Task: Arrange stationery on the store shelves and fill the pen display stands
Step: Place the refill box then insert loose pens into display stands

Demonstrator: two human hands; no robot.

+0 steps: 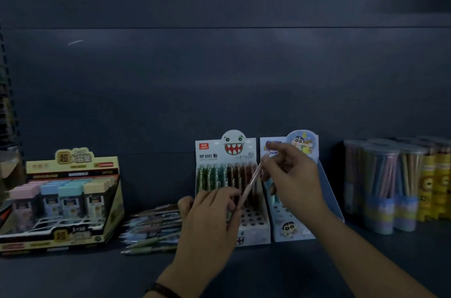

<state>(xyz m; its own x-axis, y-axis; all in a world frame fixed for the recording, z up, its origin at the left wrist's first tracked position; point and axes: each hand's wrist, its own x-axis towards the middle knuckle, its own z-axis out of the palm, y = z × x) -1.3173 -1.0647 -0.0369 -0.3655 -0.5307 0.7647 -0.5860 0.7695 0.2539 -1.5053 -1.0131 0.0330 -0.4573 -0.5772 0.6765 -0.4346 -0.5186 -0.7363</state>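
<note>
**Pen (251, 183) held over the monster stand (255, 230)**

Both hands hold one pinkish pen, tilted, above the monster-faced stand on the dark shelf (268, 271). The right hand (292, 175) has its fingers clamped on the pen's upper end, in front of the stand's header card. The left hand (210, 224) pinches the lower end just above the stand's empty front holes. Green and brown pens stand upright in the back rows. A blue cartoon stand (292, 231) sits just beside it on the right. Loose pens (153, 227) lie piled on the shelf, partly behind the left hand. Further left stands a display box (61, 200) of pastel-capped cases. Clear pencil tubs (383, 187) stand at the far right.
</note>
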